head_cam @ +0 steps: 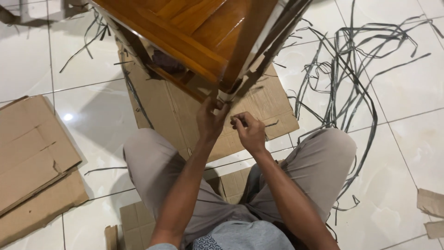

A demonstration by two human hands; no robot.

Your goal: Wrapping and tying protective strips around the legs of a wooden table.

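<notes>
Varnished wooden chair (194,32) stood on flattened cardboard (175,115); left hand (210,121) gripped its wrapped corner leg, right hand (249,132) pinched a grey strap (270,124). Slack fingers risked unravelling the binding.

White tiled floor (407,153) carries flattened cardboard (175,111) under the wooden furniture, more cardboard sheets (32,153) stacked at left, small scraps (432,208) at right — and loose grey strips (344,69) tangled across the tiles.
</notes>
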